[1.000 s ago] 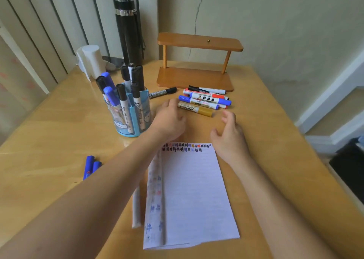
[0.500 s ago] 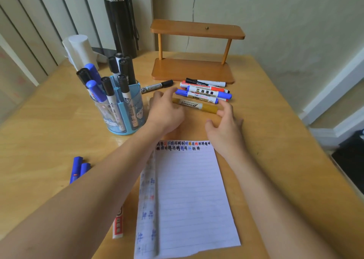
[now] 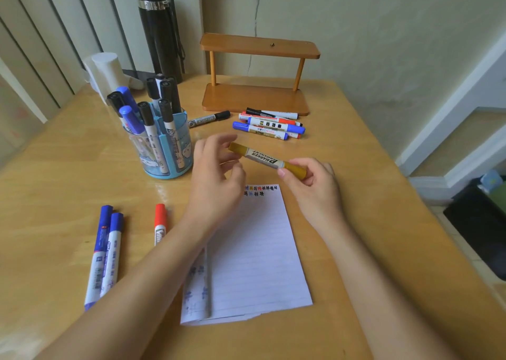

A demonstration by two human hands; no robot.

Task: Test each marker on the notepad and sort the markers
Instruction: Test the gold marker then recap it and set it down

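Testing step: the gold marker (image 3: 265, 159) is hanging in the air just over the notepad's (image 3: 260, 250) far edge, mid-table. The right hand (image 3: 315, 184) is curling fingers and thumb round one end, and the left hand (image 3: 216, 173) is pinching the other with thumb and forefinger, remaining fingers loosely spread. Cap looks on — next move is probably calling for a straight pull apart, then tip to paper.
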